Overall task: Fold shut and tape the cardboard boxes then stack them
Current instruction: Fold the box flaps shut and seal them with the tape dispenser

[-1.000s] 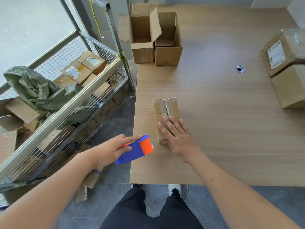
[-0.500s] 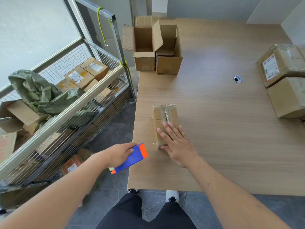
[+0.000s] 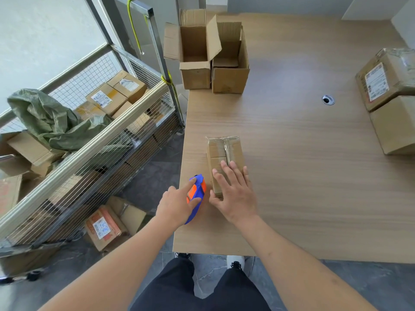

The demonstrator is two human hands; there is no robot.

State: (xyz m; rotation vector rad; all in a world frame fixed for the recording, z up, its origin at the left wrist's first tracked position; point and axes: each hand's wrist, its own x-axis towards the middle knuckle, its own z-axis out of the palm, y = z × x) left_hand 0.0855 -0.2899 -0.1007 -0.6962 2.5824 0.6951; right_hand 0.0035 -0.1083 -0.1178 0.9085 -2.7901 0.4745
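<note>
Right hand (image 3: 233, 194) flat and unclenched pressing a small, taped brown cardboard box (image 3: 225, 161), seemingly light and rigid, best gripped by its sides, left hand (image 3: 177, 206) grasping a blue-and-orange tape dispenser (image 3: 197, 194) on the wooden counter (image 3: 303, 176).

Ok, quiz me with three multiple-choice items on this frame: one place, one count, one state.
1. The tape dispenser lies where relative to the small taped box?
A left of it
B on top
C behind it

2. How many open boxes stand at the table's far edge?
A one
B two
C four

3. The right hand is
A clenched, empty
B flat on the box
C off the table

A: dispenser in the left hand, beside the box.
B: two side by side, flaps up.
B: fingers straight, pressing its top.
</note>
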